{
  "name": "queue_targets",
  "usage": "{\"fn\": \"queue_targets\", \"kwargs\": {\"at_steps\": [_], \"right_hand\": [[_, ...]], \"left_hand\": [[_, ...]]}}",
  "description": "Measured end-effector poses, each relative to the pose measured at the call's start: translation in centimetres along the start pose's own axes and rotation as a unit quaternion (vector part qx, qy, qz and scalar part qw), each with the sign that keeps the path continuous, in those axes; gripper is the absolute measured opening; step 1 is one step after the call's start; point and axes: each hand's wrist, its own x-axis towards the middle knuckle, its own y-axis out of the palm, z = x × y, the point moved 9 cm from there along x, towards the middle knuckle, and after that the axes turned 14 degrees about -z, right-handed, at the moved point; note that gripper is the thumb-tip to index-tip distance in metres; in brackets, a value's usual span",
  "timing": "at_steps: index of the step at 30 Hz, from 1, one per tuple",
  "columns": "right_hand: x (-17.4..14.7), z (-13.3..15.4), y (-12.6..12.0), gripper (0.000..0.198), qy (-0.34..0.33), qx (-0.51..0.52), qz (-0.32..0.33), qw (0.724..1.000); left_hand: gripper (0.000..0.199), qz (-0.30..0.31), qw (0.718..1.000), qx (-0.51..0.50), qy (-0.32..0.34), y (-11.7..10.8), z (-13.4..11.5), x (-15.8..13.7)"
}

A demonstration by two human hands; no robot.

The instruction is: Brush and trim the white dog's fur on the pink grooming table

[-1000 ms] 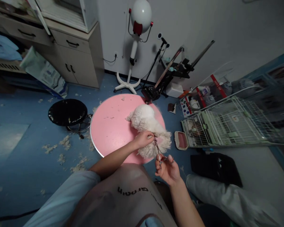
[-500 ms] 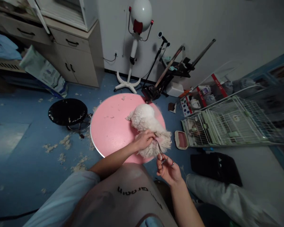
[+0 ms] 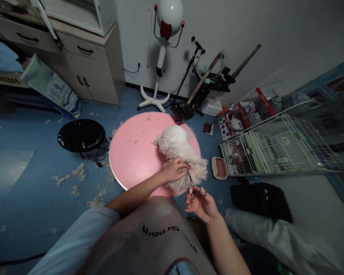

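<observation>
A curly white dog (image 3: 173,141) is on the round pink table (image 3: 132,156), its rump nearest me. My left hand (image 3: 174,170) rests on the dog's rear with the fingers bent together, pinching its fur. In my right hand (image 3: 202,204) is a pair of scissors (image 3: 190,179), with thumb and fingers at the finger loops. The blades point away from me to the fur right beside my left fingertips. Whether the tips touch the hair is too small to tell.
A black stool (image 3: 81,135) stands left of the table, with fur clumps (image 3: 80,172) on the blue floor. Beyond the table are a white stand dryer (image 3: 162,57) and a black folded frame (image 3: 189,109). To the right are a wire cage (image 3: 269,149), a black bag (image 3: 260,200) and a grey trouser leg (image 3: 275,233).
My right hand has shifted slightly left, and the scissors stand more upright in the picture. My left hand stays on the dog's rear. The dog has barely moved.
</observation>
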Motion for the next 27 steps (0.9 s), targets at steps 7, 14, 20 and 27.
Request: {"fn": "queue_targets", "kwargs": {"at_steps": [7,14,20,27], "right_hand": [[1.7,-0.8,-0.8,0.031,0.014,-0.023,-0.045,0.999],[0.5,-1.1,-0.7,0.03,-0.004,-0.045,-0.028,0.999],[1.5,-0.8,-0.9,0.032,0.001,-0.031,-0.016,0.999],[0.7,-0.4,-1.0,0.036,0.018,0.094,0.007,0.995]], "left_hand": [[0.027,0.017,1.0,-0.001,0.013,0.2,-0.5,-0.2],[0.029,0.027,1.0,0.003,0.006,0.4,-0.3,-0.3],[0.028,0.027,1.0,-0.001,0.0,0.1,-0.5,-0.1],[0.028,0.022,1.0,-0.004,0.005,-0.2,-0.2,-0.3]]}}
